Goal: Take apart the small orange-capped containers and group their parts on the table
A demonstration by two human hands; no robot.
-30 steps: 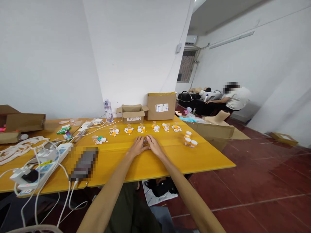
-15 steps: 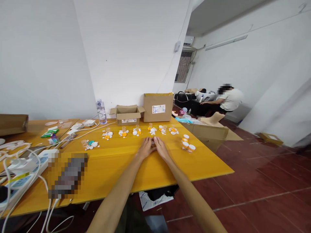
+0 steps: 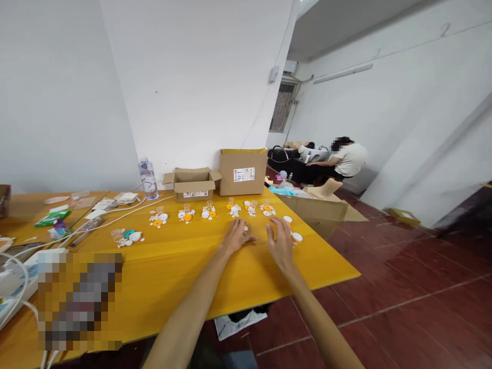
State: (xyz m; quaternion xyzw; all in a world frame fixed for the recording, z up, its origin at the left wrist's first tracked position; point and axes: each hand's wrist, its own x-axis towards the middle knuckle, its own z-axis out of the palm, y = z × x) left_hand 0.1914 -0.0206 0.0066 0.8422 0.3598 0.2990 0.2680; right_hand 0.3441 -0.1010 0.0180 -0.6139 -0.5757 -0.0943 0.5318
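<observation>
My left hand (image 3: 234,238) is low over the yellow table, its thumb stretched away from the fingers. A small whitish piece (image 3: 246,228) shows between that thumb and the fingers; I cannot tell whether they touch it. To the right, my right hand (image 3: 282,245) is open, fingers apart and nothing visible in it. Just beside it are small containers with white-and-orange lids (image 3: 296,237), partly hidden by the hand. Beyond both hands lies a row of small piles of white and orange plastic parts (image 3: 267,210), with clear little cups (image 3: 231,201) among them.
An open carton (image 3: 194,187) and a taller closed one (image 3: 243,174) stand at the wall beside a water bottle (image 3: 148,179). A teal ring (image 3: 129,233) lies among parts on the left. Cables and a power strip (image 3: 19,284) occupy the left side. A person (image 3: 351,158) sits far right.
My hands, together half a second ago, have parted. The right hand has moved right toward the lidded containers and opened; the left stays near the middle. The view has turned slightly right.
</observation>
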